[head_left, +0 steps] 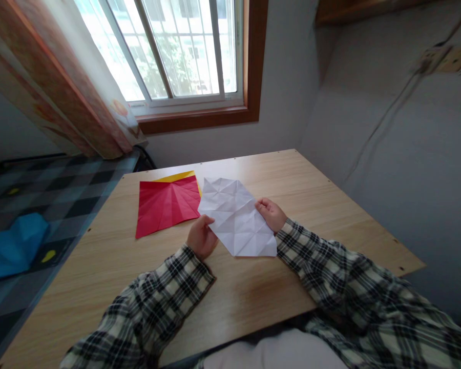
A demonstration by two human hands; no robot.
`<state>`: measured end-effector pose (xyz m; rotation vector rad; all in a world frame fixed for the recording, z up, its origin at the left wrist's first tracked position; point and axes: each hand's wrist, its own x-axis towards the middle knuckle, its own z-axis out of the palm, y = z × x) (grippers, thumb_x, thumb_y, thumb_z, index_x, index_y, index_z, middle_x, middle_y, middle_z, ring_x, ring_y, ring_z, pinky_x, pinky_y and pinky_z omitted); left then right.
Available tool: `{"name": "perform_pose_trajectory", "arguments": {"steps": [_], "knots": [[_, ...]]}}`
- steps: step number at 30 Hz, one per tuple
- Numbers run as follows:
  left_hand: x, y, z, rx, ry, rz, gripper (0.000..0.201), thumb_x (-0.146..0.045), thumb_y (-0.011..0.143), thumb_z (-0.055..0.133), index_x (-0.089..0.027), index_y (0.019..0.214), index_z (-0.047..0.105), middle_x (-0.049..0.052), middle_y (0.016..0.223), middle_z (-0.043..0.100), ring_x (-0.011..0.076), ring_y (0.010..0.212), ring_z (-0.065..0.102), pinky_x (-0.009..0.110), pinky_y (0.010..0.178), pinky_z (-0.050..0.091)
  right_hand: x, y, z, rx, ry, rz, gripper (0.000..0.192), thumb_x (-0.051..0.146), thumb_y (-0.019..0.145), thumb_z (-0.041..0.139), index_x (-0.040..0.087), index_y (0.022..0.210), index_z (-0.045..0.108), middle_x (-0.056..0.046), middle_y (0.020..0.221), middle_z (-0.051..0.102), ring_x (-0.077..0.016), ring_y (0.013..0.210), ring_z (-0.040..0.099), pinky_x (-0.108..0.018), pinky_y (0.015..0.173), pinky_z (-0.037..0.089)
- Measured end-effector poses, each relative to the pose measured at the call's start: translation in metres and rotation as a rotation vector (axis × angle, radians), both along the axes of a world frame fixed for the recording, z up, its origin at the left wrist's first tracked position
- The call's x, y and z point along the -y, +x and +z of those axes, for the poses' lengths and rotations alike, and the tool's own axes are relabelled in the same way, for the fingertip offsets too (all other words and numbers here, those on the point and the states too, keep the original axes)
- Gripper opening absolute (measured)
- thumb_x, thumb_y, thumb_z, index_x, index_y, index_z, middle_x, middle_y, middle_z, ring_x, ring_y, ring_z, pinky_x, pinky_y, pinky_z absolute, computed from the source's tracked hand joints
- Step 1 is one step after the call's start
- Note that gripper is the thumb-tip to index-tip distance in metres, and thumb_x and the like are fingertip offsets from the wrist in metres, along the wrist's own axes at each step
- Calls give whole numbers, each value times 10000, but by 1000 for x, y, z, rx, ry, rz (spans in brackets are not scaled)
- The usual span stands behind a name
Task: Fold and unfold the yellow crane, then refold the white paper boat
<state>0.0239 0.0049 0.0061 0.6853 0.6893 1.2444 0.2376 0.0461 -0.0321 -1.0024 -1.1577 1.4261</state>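
Observation:
A white sheet of paper (236,215), crossed by many crease lines, is held up over the table between my two hands. My left hand (202,237) pinches its left edge, thumb on top. On the opposite side, my right hand (271,214) grips the right edge, with the thumb on the near face and the other fingers partly hidden behind the sheet. To the left of the white sheet lies a red sheet of paper (168,205) with fan-like creases. Part of a yellow sheet of paper (184,176) shows from beneath it.
The wooden table (292,184) reaches to the wall below the window (176,51). At the left, a blue sheet of paper (17,246) lies on a dark checkered cloth (80,177). A cord (384,113) hangs from a wall socket (441,59) at the right.

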Motion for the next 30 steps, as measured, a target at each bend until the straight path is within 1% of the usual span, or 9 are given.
{"name": "perform_pose_trajectory", "arguments": {"steps": [5,9,12,15,18,21,25,27,30], "knots": [[-1,-2,-2,81,-54,18,640,-100,636,551,-179,1271,557,53,1121,726,277,1123,652,409,1022,501,1,-4,3,-231,-92,35,446,530,634,823,212,866,613,31,722,669,-111,588,573,-217,540,465],[-3,-3,-7,28,-87,-26,660,-103,608,541,-162,1265,568,51,1097,732,280,1102,660,407,1005,515,4,-4,8,-420,-174,288,527,404,606,871,193,1025,632,-36,924,730,-158,738,673,-256,684,555],[-3,-5,-10,-30,-76,-59,672,-85,580,539,-135,1249,582,49,1039,742,282,1071,671,397,995,519,5,-2,7,-431,-212,475,582,261,571,879,162,1087,629,-62,954,744,-180,763,697,-265,695,574],[-3,-7,-13,-68,-70,-86,666,-77,560,541,-118,1221,604,50,978,751,286,1025,684,400,973,530,5,0,5,-429,-212,535,602,174,560,856,156,1117,628,-60,973,751,-190,792,710,-270,719,587],[-3,-8,-14,-49,-83,-120,678,-73,557,530,-113,1230,604,63,991,751,296,1011,687,427,965,532,3,2,4,-457,-229,576,603,195,582,844,156,1140,620,-62,1001,752,-184,790,714,-267,710,592],[-3,-8,-13,-18,-116,-125,705,-67,560,521,-112,1260,587,66,990,750,301,1017,687,447,980,526,1,4,7,-493,-274,565,504,287,667,804,156,1118,621,-70,1010,751,-192,821,716,-295,757,592],[-2,-7,-10,-16,-138,-96,725,-67,578,510,-115,1300,557,58,983,749,295,1043,683,448,1009,513,1,4,14,-522,-316,418,344,494,843,632,186,998,651,-56,941,756,-226,901,714,-376,853,575],[-1,-7,-8,-21,-150,-76,725,-68,585,506,-115,1308,549,58,983,748,288,1032,687,442,1006,518,1,3,16,-552,-280,331,331,491,816,669,204,980,655,-39,935,755,-226,906,710,-383,851,575],[-2,-6,-5,-22,-167,-34,707,-66,593,506,-112,1297,552,57,976,749,271,990,701,417,981,538,-2,4,15,-565,-207,222,422,297,637,836,221,1006,645,-16,974,751,-207,871,705,-362,823,577]]}}
